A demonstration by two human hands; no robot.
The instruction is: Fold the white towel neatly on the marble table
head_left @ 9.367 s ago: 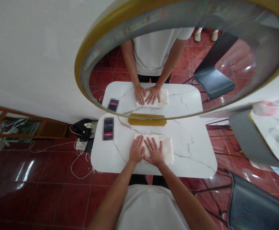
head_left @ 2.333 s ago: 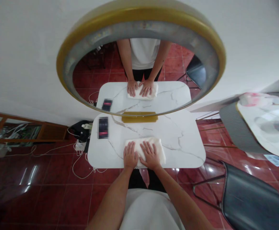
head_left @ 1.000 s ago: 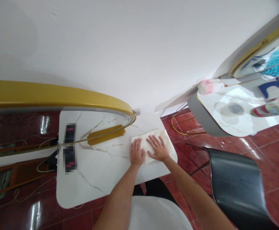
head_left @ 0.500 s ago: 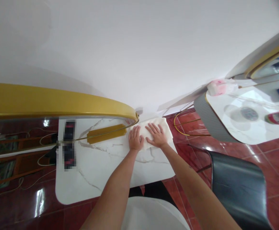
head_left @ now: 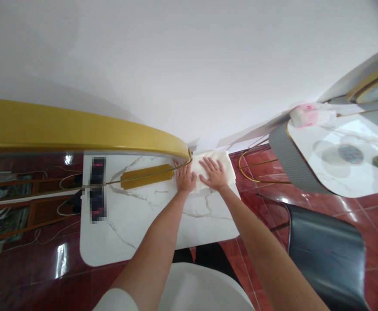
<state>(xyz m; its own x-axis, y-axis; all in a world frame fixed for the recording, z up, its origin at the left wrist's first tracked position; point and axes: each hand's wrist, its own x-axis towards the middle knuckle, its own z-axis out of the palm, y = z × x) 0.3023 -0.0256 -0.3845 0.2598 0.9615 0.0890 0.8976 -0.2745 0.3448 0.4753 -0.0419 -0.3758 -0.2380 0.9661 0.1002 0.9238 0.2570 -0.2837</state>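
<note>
The white wall (head_left: 189, 65) fills the whole top of the view, and at nine o'clock the gold-framed mirror (head_left: 78, 129) sweeps in, leaning on its gold stand (head_left: 147, 176) so it faces whoever sits here. Below it spreads the white marble table (head_left: 137, 224), veined in grey, pushed against the wall so the mirror has something behind it. At four o'clock a black chair (head_left: 325, 250) waits on the red tile floor (head_left: 370, 216), and at two o'clock a second white table (head_left: 338, 160) carries a pink packet (head_left: 305, 114) (too blurred to read any wording).

Now the cloth (head_left: 219, 166): a folded white towel lying at the table's far right corner, about one o'clock from centre, just beside the mirror's rim. Both hands lie on top of it. The left hand (head_left: 185, 178) rests flat at the towel's left edge, fingers stretched out and released, nothing gripped. The right hand (head_left: 213, 172) lies just beside it, palm down, fingers spread and open, pressing on the fabric rather than grasping it. Flat palms like these suit pushing a cloth across stone.

At nine o'clock on the table sits a dark phone (head_left: 97, 205), its face blurred out, doubled in the mirror. No brand or writing can be read anywhere.
</note>
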